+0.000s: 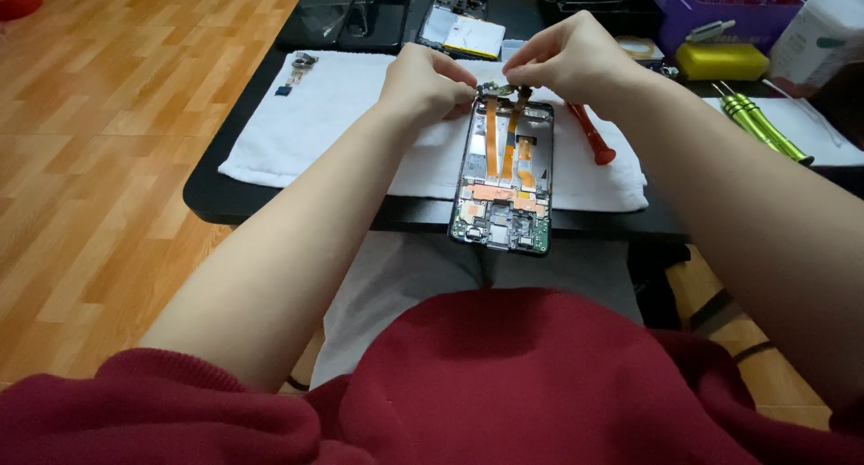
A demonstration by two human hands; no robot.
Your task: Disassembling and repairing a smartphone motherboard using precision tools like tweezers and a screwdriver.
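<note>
pinching a small part at the top edge of the opened phone (502, 172): left hand (423, 82) and right hand (567, 58) both closed on it, phone propped half off the white towel (342, 114) toward the body, red screwdriver (592, 134) beside it.

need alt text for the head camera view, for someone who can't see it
Left hand and right hand pinch the top edge of an opened phone with orange flex cables, held over a white towel on a black table. A red screwdriver lies beside it.

Opened phone frame (502, 177), orange flex cables exposed, tilted off black table edge.
</note>
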